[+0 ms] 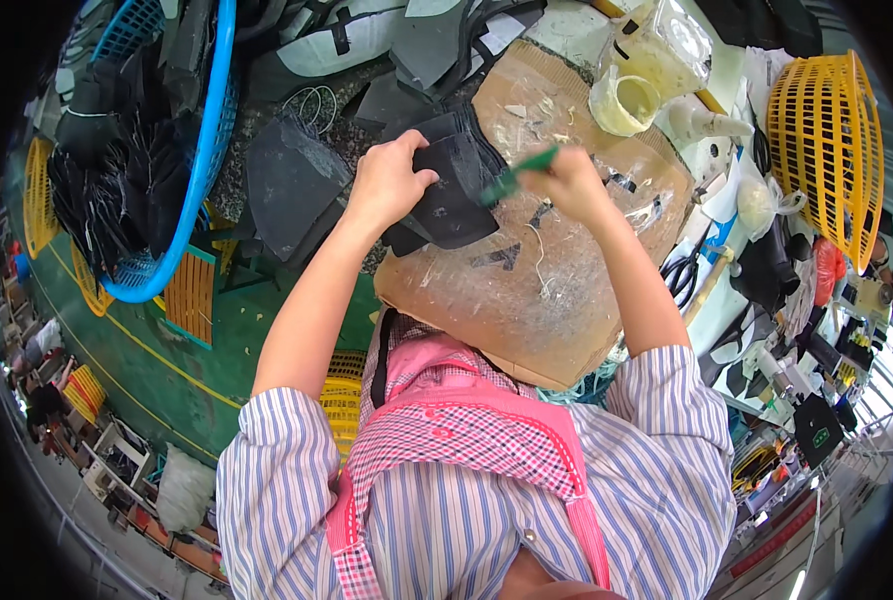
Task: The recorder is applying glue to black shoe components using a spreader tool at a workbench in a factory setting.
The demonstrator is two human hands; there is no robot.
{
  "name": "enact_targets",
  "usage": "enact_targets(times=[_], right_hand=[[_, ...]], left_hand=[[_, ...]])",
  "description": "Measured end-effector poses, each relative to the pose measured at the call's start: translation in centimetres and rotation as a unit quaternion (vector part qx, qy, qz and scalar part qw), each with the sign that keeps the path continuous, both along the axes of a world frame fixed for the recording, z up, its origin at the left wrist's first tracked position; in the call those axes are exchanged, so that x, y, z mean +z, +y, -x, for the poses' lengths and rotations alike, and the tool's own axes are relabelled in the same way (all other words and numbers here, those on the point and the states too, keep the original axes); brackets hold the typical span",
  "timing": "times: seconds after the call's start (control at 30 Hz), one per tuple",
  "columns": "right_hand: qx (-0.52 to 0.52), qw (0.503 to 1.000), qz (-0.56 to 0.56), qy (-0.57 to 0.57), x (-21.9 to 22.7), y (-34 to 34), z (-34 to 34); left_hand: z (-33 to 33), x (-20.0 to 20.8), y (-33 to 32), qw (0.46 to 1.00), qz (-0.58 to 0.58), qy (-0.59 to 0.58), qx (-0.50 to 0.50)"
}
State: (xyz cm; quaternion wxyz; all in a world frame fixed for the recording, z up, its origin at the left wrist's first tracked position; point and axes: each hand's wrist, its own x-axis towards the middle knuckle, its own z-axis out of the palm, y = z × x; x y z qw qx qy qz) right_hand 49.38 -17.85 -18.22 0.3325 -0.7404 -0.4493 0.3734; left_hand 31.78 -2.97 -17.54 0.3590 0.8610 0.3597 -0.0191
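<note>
My left hand (390,178) grips the left edge of a fanned stack of black, flat cut pieces (454,190), its thumb lying on top. The pieces rest partly on a stained cardboard sheet (566,290). In my right hand (570,184) is a green brush (516,178), blurred, its tip low over the right edge of the stack. More dark cut pieces (291,185) lie just left of my left hand. Beyond my right hand stands a whitish pot (622,104) crusted with a pale yellow coating.
A blue-rimmed basket (206,150) of black pieces stands at the left, a yellow basket (824,150) at the right. Scissors (682,278) lie beside the cardboard. A cloudy plastic container (666,45) is behind the pot, and grey sheets (428,45) are piled at the back.
</note>
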Motion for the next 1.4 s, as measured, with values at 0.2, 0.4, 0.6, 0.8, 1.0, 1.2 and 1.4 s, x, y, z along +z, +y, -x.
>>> enact_targets(times=[0.2, 0.4, 0.6, 0.8, 1.0, 1.2, 1.4], right_hand=[[-0.136, 0.98, -0.059, 0.13, 1.0, -1.8, 0.6], [-0.194, 0.974, 0.016, 0.117, 0.0, -8.3, -0.3], [-0.369, 0.855, -0.113, -0.345, 0.0, -6.0, -9.3], [-0.399, 0.869, -0.278, 0.089, 2.8, -5.5, -12.5], [-0.309, 0.927, -0.142, 0.155, 1.0, -4.1, -5.6], [-0.206, 0.961, -0.17, 0.065, -1.7, 4.1, 0.6], [-0.012, 1.0, -0.016, 0.004, 0.4, 0.9, 0.5]], left_hand=[[-0.7, 0.9, -0.6, 1.0, -0.024, -0.005, -0.004], [2.3, 1.7, -2.2, 0.984, 0.105, -0.126, 0.071], [5.8, 8.8, -1.3, 0.897, -0.164, -0.399, 0.1], [9.3, 4.9, -1.0, 0.951, -0.305, -0.055, -0.011], [3.3, 1.2, -5.8, 0.972, -0.169, -0.109, -0.123], [2.6, -1.7, -6.5, 0.964, -0.187, -0.15, -0.117], [3.3, -1.7, -5.9, 0.97, -0.149, -0.17, -0.09]])
